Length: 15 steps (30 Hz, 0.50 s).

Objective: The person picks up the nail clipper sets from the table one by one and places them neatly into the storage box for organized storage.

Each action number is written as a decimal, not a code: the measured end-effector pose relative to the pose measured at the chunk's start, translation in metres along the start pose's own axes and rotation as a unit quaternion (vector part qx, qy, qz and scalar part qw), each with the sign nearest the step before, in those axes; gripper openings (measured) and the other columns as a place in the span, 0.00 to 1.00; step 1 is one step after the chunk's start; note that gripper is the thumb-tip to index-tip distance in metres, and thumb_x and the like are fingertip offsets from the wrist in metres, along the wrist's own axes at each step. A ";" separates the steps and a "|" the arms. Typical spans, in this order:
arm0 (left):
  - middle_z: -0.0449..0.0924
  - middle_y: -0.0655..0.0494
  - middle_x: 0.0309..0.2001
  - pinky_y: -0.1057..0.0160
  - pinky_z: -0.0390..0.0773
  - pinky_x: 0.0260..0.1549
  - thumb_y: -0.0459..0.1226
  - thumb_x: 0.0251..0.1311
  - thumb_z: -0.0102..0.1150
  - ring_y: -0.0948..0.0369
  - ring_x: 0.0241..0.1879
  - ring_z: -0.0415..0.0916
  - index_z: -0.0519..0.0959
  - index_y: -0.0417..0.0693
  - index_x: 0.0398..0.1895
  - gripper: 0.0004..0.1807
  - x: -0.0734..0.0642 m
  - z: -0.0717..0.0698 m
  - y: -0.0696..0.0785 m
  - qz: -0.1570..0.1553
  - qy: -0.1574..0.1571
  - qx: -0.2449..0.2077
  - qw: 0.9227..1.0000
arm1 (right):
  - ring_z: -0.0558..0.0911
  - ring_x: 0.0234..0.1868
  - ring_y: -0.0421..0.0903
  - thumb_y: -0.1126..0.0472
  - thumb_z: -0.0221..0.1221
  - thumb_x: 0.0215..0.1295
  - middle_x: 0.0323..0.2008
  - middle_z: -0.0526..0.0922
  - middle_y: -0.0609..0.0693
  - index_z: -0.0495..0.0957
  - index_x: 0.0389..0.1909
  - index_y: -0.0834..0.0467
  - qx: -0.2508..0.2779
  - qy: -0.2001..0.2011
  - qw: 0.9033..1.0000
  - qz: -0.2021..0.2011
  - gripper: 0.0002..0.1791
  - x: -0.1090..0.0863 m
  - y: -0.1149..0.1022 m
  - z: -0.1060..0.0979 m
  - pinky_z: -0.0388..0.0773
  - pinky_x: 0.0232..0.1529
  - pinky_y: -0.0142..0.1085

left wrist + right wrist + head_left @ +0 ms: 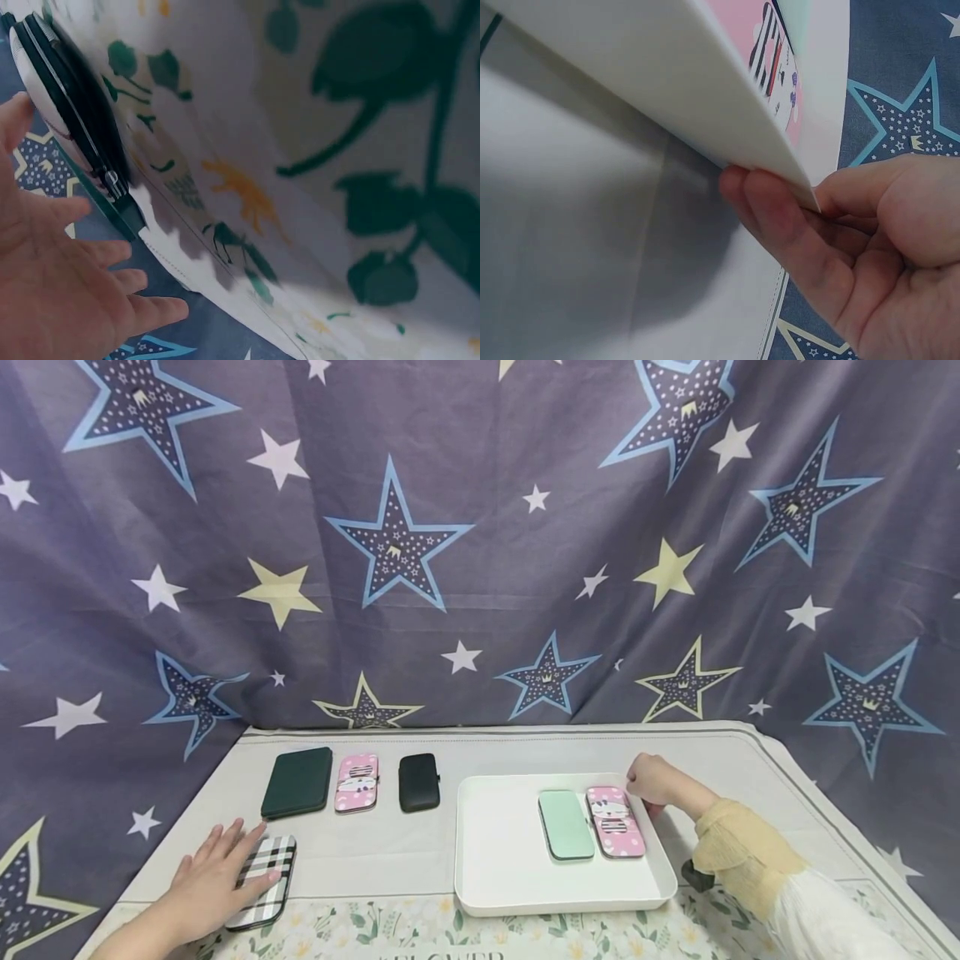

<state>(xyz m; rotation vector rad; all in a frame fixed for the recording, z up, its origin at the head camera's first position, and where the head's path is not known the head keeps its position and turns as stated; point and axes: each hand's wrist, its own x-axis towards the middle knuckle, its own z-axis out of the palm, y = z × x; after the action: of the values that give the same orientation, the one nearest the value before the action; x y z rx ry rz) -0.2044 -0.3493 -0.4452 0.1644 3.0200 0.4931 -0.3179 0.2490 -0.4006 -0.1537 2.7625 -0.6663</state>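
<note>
At the tray's far right corner my right hand point(651, 783) pinches the rim, thumb on one side and fingers on the other, as the right wrist view shows. The shallow white tray point(510, 893) holds a mint green case point(566, 825) and, to its right, a pink case point(617, 827) with a cartoon print. Over on the left, my left hand point(206, 881) lies with spread fingers over a black-and-white plaid case point(264, 906), covering its left part. The left wrist view shows this hand's fingers extended beside the case's zipped or hinged dark edge point(82, 127).
Behind the plaid case, a dark green case point(297, 782), another pink case point(356, 783) and a black case point(418, 782) lie in a row. A pale cloth point(375, 860) with a floral front strip covers the table. A star-patterned curtain point(480, 568) hangs behind.
</note>
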 end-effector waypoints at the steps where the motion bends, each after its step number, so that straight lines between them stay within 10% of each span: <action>1: 0.45 0.21 0.66 0.19 0.39 0.48 0.64 0.59 0.47 0.25 0.64 0.38 0.58 0.34 0.68 0.48 0.001 0.000 0.000 -0.004 -0.007 0.005 1.000 | 0.82 0.15 0.45 0.70 0.50 0.62 0.13 0.79 0.53 0.80 0.26 0.67 0.000 0.000 1.000 0.001 0.11 0.000 0.000 0.000 0.81 0.20 0.34; 15: 0.65 0.20 0.54 0.33 0.68 0.49 0.61 0.55 0.55 0.27 0.54 0.63 0.61 0.18 0.59 0.51 0.013 -0.008 0.015 -0.018 -0.057 0.026 0.998 | 0.81 0.14 0.45 0.70 0.49 0.62 0.12 0.78 0.53 0.79 0.24 0.65 0.001 0.004 1.000 -0.001 0.12 0.003 0.003 0.002 0.81 0.20 0.34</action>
<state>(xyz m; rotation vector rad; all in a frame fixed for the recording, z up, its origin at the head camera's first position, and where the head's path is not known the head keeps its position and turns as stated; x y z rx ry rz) -0.2165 -0.3365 -0.4335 0.1346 2.9200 0.3887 -0.3203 0.2501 -0.4042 -0.1542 2.7689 -0.6714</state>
